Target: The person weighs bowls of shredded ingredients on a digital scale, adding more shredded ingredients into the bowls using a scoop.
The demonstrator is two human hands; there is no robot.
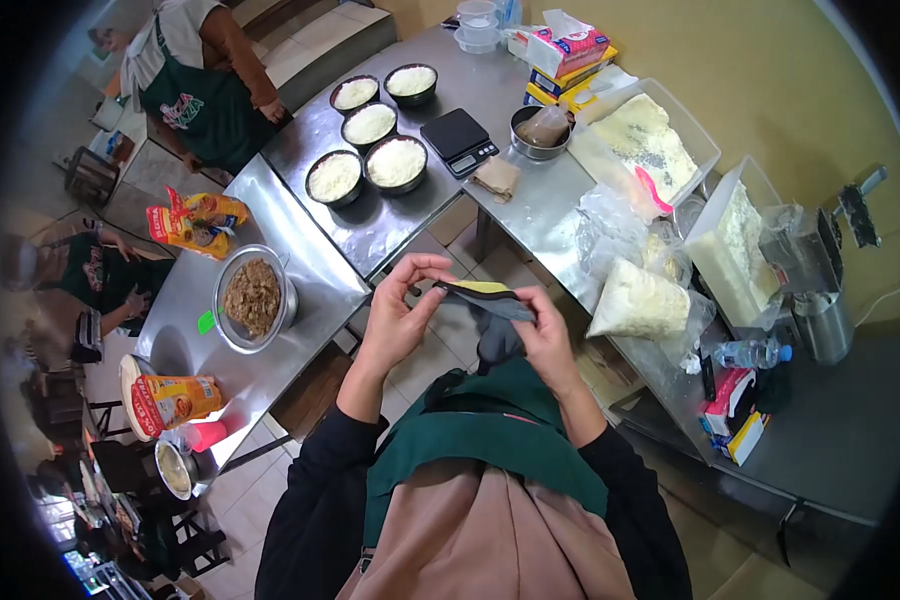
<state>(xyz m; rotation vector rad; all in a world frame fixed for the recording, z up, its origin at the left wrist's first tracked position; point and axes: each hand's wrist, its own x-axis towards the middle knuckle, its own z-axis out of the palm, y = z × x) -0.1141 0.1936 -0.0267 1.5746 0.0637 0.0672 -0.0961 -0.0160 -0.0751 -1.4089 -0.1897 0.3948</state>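
Above the gap between the tables, both hands hold a dark grey cloth piece (pixel 497 325) with a yellow and black edge. Its exact kind I cannot make out. My left hand (pixel 402 312) pinches the left end of the edge between thumb and fingers. At the right end, my right hand (pixel 547 338) has its fingers closed on the same edge. The lower part of the cloth hangs loose between them, in front of the green apron (pixel 490 440).
Several black bowls of white shreds (pixel 397 163) stand beside a scale (pixel 458 141). A metal bowl of brown mixture (pixel 255 303) is on the left table. White-filled tubs (pixel 738 245) and a bag (pixel 642 302) line the right. Two people in aprons (pixel 205 110) are at left.
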